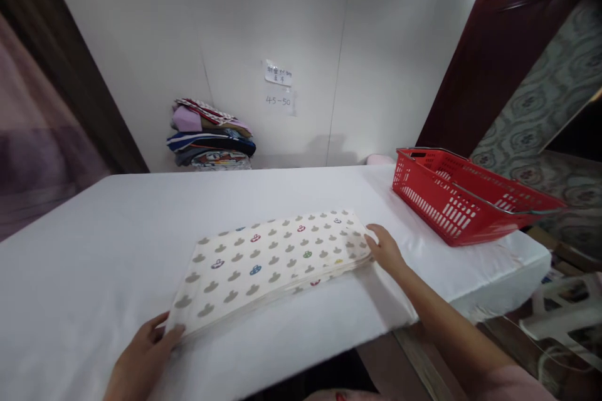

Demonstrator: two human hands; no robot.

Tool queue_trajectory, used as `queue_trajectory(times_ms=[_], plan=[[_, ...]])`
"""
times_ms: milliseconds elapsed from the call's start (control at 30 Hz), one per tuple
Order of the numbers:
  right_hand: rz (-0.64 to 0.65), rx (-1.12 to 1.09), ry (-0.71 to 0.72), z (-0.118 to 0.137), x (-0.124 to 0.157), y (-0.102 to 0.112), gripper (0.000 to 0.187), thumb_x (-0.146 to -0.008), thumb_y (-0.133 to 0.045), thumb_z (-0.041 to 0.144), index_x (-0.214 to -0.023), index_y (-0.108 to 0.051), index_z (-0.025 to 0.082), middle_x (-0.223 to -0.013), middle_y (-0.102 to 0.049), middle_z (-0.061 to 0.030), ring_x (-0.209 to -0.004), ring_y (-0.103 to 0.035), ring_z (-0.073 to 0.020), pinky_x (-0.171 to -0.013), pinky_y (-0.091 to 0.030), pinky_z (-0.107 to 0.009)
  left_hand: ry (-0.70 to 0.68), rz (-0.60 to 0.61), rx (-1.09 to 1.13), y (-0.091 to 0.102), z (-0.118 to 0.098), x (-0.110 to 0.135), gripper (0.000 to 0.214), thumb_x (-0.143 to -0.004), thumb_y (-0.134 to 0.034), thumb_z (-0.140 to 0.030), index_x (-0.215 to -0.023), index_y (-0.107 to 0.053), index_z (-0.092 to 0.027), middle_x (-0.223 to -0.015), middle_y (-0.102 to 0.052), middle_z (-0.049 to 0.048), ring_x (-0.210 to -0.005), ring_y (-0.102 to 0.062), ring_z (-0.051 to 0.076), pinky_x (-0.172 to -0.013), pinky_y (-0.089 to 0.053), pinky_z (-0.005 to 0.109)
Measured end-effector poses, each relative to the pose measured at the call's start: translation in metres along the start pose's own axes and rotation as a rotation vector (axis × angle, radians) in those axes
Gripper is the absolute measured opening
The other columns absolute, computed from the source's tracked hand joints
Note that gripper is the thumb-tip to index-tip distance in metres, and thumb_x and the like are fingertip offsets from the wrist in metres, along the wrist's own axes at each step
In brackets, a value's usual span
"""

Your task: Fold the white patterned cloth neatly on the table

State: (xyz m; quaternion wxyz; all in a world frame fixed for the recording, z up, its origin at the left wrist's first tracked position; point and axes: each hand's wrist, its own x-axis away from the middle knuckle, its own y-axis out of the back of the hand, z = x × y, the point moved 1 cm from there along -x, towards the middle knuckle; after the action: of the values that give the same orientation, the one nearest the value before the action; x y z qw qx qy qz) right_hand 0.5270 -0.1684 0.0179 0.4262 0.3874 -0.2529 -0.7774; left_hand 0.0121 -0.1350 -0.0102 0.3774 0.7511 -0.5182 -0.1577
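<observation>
A folded cream cloth (275,263) printed with grey and coloured shapes lies flat on the white table (117,232). My left hand (141,357) grips its near left corner, thumb on top and fingers curled under the edge. My right hand (385,249) rests against the cloth's right end, fingers pressed to the stacked folds.
A red plastic basket (461,200) stands at the table's right end, partly over the edge. A stack of folded fabrics (209,138) sits against the white wall at the back, under a paper note (279,84). A white stool (564,313) is on the floor to the right.
</observation>
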Motion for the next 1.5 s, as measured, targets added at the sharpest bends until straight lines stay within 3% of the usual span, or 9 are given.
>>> queue_trajectory(times_ms=[67, 133, 233, 433, 633, 867, 1100, 1233, 1500], plan=[[0.037, 0.079, 0.245, 0.020, 0.002, -0.009, 0.042, -0.087, -0.042, 0.037, -0.125, -0.049, 0.020, -0.136, -0.046, -0.0106, -0.128, -0.038, -0.0228, -0.104, -0.033, -0.042, 0.007, 0.056, 0.074, -0.002, 0.003, -0.001, 0.053, -0.057, -0.058, -0.049, -0.100, -0.061, -0.018, -0.082, -0.069, 0.0061, -0.068, -0.067, 0.025, -0.068, -0.053, 0.036], [0.162, 0.183, 0.312, 0.025, 0.007, -0.021, 0.048, -0.089, -0.041, 0.040, -0.134, -0.041, 0.021, -0.143, -0.038, -0.0104, -0.134, -0.028, -0.0240, -0.106, -0.028, -0.045, 0.027, 0.067, 0.131, -0.002, 0.006, 0.000, 0.058, -0.055, -0.059, -0.049, -0.104, -0.059, -0.017, -0.086, -0.068, 0.0084, -0.071, -0.066, 0.027, -0.068, -0.052, 0.038], [0.337, 0.368, 0.197, 0.006, 0.016, -0.039, 0.049, -0.090, -0.039, 0.041, -0.134, -0.042, 0.020, -0.142, -0.038, -0.0118, -0.134, -0.027, -0.0260, -0.106, -0.024, -0.048, 0.018, 0.063, 0.213, -0.001, 0.010, 0.006, 0.060, -0.054, -0.061, -0.047, -0.106, -0.058, -0.018, -0.085, -0.067, 0.0072, -0.074, -0.065, 0.026, -0.066, -0.052, 0.036], [0.433, 0.446, 0.131, -0.018, 0.015, -0.049, 0.045, -0.088, -0.041, 0.037, -0.130, -0.047, 0.022, -0.142, -0.038, -0.0108, -0.134, -0.029, -0.0253, -0.106, -0.023, -0.047, 0.027, 0.100, 0.254, 0.000, 0.011, 0.012, 0.062, -0.056, -0.060, -0.045, -0.111, -0.055, -0.017, -0.089, -0.066, 0.0070, -0.074, -0.064, 0.023, -0.062, -0.052, 0.032], [0.413, 0.333, 0.193, 0.040, -0.010, -0.062, 0.053, -0.089, -0.037, 0.041, -0.136, -0.040, 0.015, -0.147, -0.029, -0.0126, -0.137, -0.020, -0.0251, -0.109, -0.018, -0.045, 0.096, 0.157, 0.215, 0.004, -0.002, 0.010, 0.069, -0.063, -0.055, -0.053, -0.119, -0.051, -0.013, -0.094, -0.067, 0.0096, -0.066, -0.063, 0.020, -0.057, -0.051, 0.031], [0.407, 0.210, 0.353, 0.124, -0.046, -0.120, 0.066, -0.092, -0.023, 0.051, -0.142, -0.025, 0.010, -0.152, -0.013, -0.0117, -0.140, -0.006, -0.0230, -0.111, -0.009, -0.042, 0.110, 0.182, 0.101, 0.006, -0.013, 0.009, 0.056, -0.070, -0.051, -0.054, -0.108, -0.058, -0.013, -0.095, -0.068, 0.0101, -0.073, -0.065, 0.022, -0.057, -0.050, 0.028], [0.600, 0.364, 0.288, 0.112, -0.054, -0.172, 0.070, -0.090, -0.020, 0.055, -0.144, -0.023, 0.010, -0.151, -0.015, -0.0108, -0.139, -0.008, -0.0250, -0.110, -0.005, -0.044, 0.009, 0.181, -0.027, 0.002, -0.006, 0.007, 0.042, -0.074, -0.047, -0.048, -0.100, -0.059, -0.017, -0.091, -0.069, 0.0087, -0.077, -0.065, 0.024, -0.062, -0.047, 0.027], [0.594, 0.370, 0.284, 0.108, -0.056, -0.173, 0.069, -0.090, -0.021, 0.055, -0.144, -0.023, 0.011, -0.152, -0.015, -0.0107, -0.139, -0.008, -0.0248, -0.110, -0.004, -0.043, 0.013, 0.171, 0.003, 0.002, -0.006, 0.006, 0.039, -0.071, -0.050, -0.048, -0.094, -0.060, -0.018, -0.084, -0.068, 0.0077, -0.072, -0.063, 0.024, -0.059, -0.045, 0.027], [0.564, 0.317, 0.318, 0.136, -0.038, -0.176, 0.063, -0.092, -0.021, 0.049, -0.143, -0.024, 0.013, -0.152, -0.015, -0.0107, -0.139, -0.007, -0.0245, -0.109, -0.004, -0.045, 0.017, 0.221, 0.092, 0.008, -0.016, 0.007, 0.038, -0.066, -0.053, -0.056, -0.067, -0.057, -0.018, -0.057, -0.055, 0.0001, -0.060, -0.053, 0.019, -0.053, -0.039, 0.026]])
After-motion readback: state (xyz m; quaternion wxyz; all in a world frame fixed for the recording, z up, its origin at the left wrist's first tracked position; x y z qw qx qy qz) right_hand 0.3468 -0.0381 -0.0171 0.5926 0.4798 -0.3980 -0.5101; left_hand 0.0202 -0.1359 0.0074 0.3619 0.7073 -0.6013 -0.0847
